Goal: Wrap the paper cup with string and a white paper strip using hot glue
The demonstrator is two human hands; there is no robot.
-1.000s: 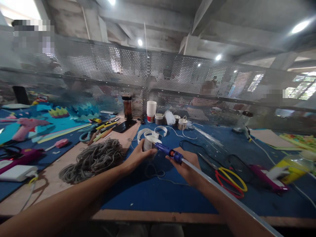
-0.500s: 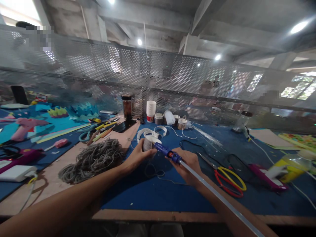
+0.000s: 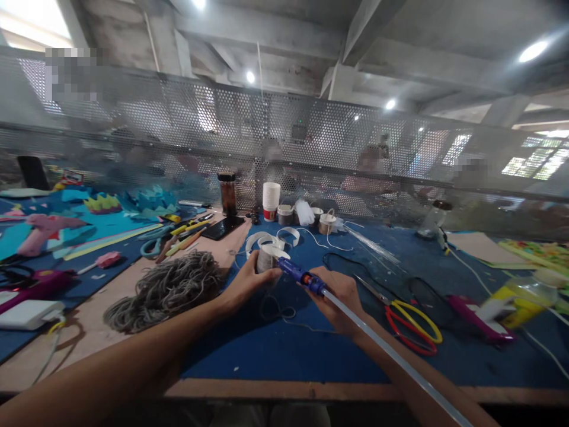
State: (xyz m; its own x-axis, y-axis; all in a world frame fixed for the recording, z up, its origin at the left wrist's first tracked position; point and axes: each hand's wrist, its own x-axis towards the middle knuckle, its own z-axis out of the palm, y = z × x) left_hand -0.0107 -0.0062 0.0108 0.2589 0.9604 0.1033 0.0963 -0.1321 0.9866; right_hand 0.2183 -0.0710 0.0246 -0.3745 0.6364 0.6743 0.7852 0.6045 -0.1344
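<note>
My left hand (image 3: 253, 277) is closed around a small paper cup (image 3: 267, 259) wrapped in grey cord, its white inside facing up. My right hand (image 3: 334, 295) grips a blue glue gun (image 3: 306, 277), and a long clear glue stick (image 3: 391, 350) runs out of its back toward me. The gun's tip is at the cup's rim; whether it touches cannot be made out. Behind the cup lie curled white paper strips (image 3: 288, 236). A thin grey cord (image 3: 284, 313) trails over the blue mat under my hands. Left of my left hand is a heap of grey yarn (image 3: 171, 290).
Scissors (image 3: 413, 326) with red and yellow handles lie right of my right arm, near a purple device (image 3: 482, 320). Stacked paper cups (image 3: 271, 201), a brown jar (image 3: 228, 194) and a black phone (image 3: 223, 227) stand or lie at the back. A perforated metal screen (image 3: 311, 136) closes the far side.
Both hands hold nearly the same position with the cup and the glue gun. The whole view has shifted very slightly.
</note>
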